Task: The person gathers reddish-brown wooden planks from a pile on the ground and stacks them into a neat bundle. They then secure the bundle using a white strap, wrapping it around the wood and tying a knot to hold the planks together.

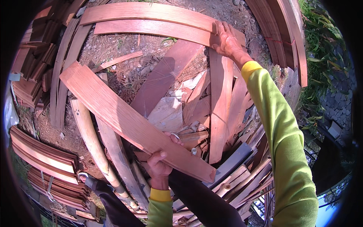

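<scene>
The left hand [159, 166] is closed on a reddish-brown plank [124, 113]; the thumb is laid over the near edge, and fingers are seen at the far edge. The plank is held slantwise: its longer part is extended up and to the left of the grip, its shorter part down and to the right. The far-left end is seen to be stepped; whether one board or two is held cannot be told.

Just below the grip, a dark trouser leg [200, 196] is noted. To the left of the grip, a bamboo pole [92, 138] is partly covered by the plank. To the right, a dark grey strip [236, 162] is found among mixed scrap. Beyond the grip, an upright-lying board [220, 102] and a wide, darker board [160, 77] are seen on the ground.

Farther off, up and to the right, the right hand [230, 42] is laid across the right-hand parts of two long planks [151, 13], set side by side; how firmly they are gripped cannot be told.

Well left of the left-hand grip, a lower stack [45, 157] and an upper stack [32, 75] are observed. Farthest right, green foliage [321, 56] is recorded.
</scene>
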### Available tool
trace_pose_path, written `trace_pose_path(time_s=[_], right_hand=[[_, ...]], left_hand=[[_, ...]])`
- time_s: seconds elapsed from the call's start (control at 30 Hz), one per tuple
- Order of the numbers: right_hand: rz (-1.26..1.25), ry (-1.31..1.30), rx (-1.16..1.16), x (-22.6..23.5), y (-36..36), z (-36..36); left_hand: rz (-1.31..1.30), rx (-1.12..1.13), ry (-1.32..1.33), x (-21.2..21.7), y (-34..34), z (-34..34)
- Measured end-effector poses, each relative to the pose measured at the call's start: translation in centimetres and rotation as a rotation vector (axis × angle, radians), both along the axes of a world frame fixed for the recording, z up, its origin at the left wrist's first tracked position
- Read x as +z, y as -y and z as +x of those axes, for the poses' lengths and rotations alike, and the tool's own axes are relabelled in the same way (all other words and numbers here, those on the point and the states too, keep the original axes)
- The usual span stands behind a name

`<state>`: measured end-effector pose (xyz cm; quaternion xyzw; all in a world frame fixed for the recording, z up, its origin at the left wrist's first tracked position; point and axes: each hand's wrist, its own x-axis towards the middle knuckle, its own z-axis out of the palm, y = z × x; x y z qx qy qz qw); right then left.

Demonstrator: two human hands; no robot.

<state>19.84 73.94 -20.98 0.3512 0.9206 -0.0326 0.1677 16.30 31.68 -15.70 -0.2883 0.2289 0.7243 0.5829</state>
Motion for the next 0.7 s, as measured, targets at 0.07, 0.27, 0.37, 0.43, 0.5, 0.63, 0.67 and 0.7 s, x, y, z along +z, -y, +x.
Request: trace_pose_path(time_s=[0.07,0.27,0.37,0.43,0.5,0.63,0.67,0.7], right_hand=[[-0.045,0.004,0.037,-0.8,-1.4,-1.5],[-0.074,0.282,-0.102,-0.6,-3.0,-2.6],[-0.031,0.395,-0.063,0.3,-1.4,-3.7],[-0.181,0.214,-0.031,-0.2,-1.3,-0.8],[-0.453,0.052,-0.056,-0.1,-1.5,2.0],[-0.118,0.205,-0.014,1.7,2.5,0.5],[-0.061,0.209,-0.017,1.3,2.4,1.0],[-0.008,0.218,-0.029,1.2,2.6,1.8]], left_hand=[[-0.028,0.003,-0.023,-0.3,0.1,0.2],[-0.06,0.01,-0.012,-0.5,0.5,0.5],[-0.048,0.026,-0.005,-0.6,0.4,0.5],[-0.059,0.027,0.014,-0.5,0.4,0.7],[-0.045,0.014,-0.018,-0.7,0.6,0.8],[-0.063,0.044,0.007,-0.9,1.0,0.8],[-0.061,0.038,-0.002,-0.5,0.7,0.7],[-0.062,0.023,-0.005,0.1,0.2,0.5]])
